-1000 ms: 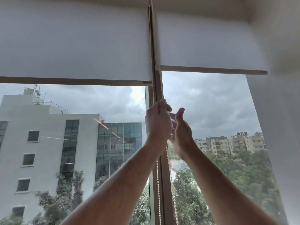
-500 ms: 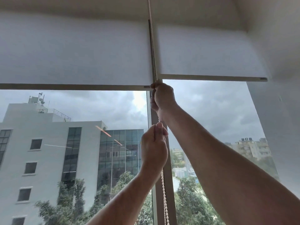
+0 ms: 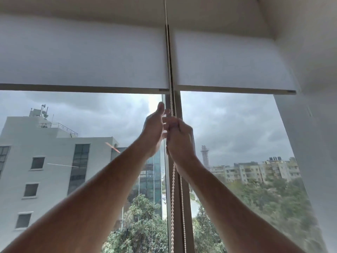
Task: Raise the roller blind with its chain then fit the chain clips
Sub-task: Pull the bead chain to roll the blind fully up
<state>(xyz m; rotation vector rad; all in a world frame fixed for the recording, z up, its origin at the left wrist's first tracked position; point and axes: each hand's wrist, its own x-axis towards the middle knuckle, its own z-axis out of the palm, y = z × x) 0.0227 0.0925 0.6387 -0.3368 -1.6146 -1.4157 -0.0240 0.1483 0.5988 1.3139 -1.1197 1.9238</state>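
Right hand [image 3: 180, 137] fingers curled round chain [image 3: 172, 189], held against mullion [image 3: 184, 198]. Left hand [image 3: 154, 132] just beside, fingers straight, thumb up, palm turned toward right hand (contact with chain cannot be told). Two chain strands hung down mullion below hands. Right blind [image 3: 228, 59] rolled high; bottom bar roughly level with left blind [image 3: 82, 55]. Buildings and trees seen through glass.

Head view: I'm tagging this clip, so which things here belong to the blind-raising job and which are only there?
Job:
- bead chain
- right hand, gripping the chain
- left hand, open beside it
- right roller blind

Only there:
- left roller blind
- window mullion
- grey building outside
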